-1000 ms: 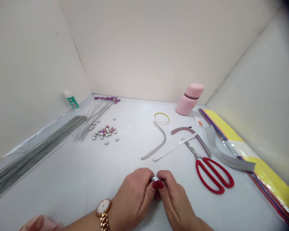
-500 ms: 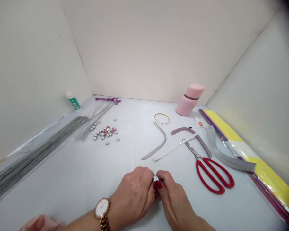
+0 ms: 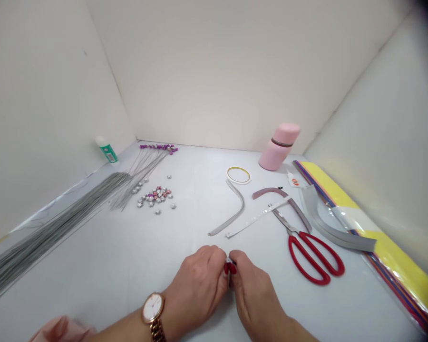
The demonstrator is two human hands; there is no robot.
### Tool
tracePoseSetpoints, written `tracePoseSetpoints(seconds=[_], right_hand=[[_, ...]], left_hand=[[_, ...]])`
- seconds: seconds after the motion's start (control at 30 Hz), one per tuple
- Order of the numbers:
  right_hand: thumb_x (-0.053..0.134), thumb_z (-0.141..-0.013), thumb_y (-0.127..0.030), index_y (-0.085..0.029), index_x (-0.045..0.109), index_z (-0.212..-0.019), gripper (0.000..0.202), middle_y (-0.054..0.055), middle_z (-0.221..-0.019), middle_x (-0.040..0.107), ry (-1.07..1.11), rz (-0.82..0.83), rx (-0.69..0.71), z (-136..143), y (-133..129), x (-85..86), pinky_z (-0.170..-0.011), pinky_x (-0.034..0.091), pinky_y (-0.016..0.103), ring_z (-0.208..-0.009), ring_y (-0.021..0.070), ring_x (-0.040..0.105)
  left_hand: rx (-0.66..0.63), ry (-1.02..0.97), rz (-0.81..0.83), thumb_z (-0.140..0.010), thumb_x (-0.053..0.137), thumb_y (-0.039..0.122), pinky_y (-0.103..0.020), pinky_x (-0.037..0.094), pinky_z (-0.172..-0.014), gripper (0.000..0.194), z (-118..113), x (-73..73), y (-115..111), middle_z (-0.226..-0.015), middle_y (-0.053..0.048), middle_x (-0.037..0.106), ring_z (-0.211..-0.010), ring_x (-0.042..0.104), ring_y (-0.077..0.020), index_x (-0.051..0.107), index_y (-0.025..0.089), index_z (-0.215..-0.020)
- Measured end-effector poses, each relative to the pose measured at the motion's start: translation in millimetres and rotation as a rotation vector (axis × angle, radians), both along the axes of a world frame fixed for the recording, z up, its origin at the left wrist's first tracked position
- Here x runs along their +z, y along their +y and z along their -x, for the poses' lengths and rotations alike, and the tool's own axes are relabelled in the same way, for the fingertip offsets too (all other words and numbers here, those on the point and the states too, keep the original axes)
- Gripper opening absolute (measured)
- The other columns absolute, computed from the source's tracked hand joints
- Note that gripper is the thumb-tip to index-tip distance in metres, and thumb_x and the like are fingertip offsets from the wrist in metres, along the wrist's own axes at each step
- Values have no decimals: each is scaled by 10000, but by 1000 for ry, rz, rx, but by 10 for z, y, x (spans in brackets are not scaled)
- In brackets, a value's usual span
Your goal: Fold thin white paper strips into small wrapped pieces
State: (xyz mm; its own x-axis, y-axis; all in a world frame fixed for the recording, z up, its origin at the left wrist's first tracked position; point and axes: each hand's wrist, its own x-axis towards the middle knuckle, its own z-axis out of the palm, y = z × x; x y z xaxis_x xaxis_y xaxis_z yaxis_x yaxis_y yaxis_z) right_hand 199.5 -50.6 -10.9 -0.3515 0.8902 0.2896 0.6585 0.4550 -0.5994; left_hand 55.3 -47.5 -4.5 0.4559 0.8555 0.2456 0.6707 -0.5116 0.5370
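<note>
Near the table's front edge, my left hand (image 3: pixel 199 285), with a gold watch (image 3: pixel 153 308) on its wrist, meets my right hand (image 3: pixel 255 289). The fingertips of both pinch a small silvery paper piece (image 3: pixel 228 260), mostly hidden between thumbs and forefingers. Beyond the hands lie a curved bundle of grey strips (image 3: pixel 235 211) and a narrow white strip (image 3: pixel 251 222). Small silver and pink paper stars (image 3: pixel 158 195) are heaped left of centre.
Red-handled scissors (image 3: pixel 316 256), mauve strips (image 3: pixel 296 206), a tape roll (image 3: pixel 238 175), a pink bottle (image 3: pixel 278 148) and yellow-topped packs (image 3: pixel 385 242) are on the right. Grey wires (image 3: pixel 57 232), purple-tipped stems (image 3: pixel 159 148) and a glue stick (image 3: pixel 107 150) lie left.
The fingertips have closed further over the silvery piece, so less of it shows. The right thumb has shifted slightly left. The whole view has shifted a little.
</note>
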Motion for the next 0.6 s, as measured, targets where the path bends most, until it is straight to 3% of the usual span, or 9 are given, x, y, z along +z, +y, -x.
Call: tracePoseSetpoints(seconds=[0.17, 0.43, 0.6], right_hand=[[193, -913, -280, -215, 387, -869, 210, -35, -540, 505, 252, 308, 29, -19, -6, 14, -439, 396, 212, -452, 134, 496], [227, -910, -334, -217, 406, -833, 227, -16, -578, 526, 318, 340, -12, -21, 13, 25, -490, 408, 231, -504, 141, 511], [273, -899, -353, -217, 387, -818, 195, -29, -551, 509, 349, 355, -20, -19, 9, 8, -457, 381, 221, -472, 132, 487]], left_hand=[[-17, -171, 182, -902, 237, 217, -234, 353, -557, 224, 1, 78, 4, -666, 12, 482, -593, 440, -131, 379, 202, -729], [5, -274, 287, -910, 270, 239, -223, 372, -596, 227, 18, 104, 13, -697, 10, 534, -618, 479, -122, 430, 199, -754], [25, -222, 198, -895, 307, 250, -227, 358, -553, 227, 24, 50, 17, -655, 6, 512, -578, 459, -124, 420, 194, -706]])
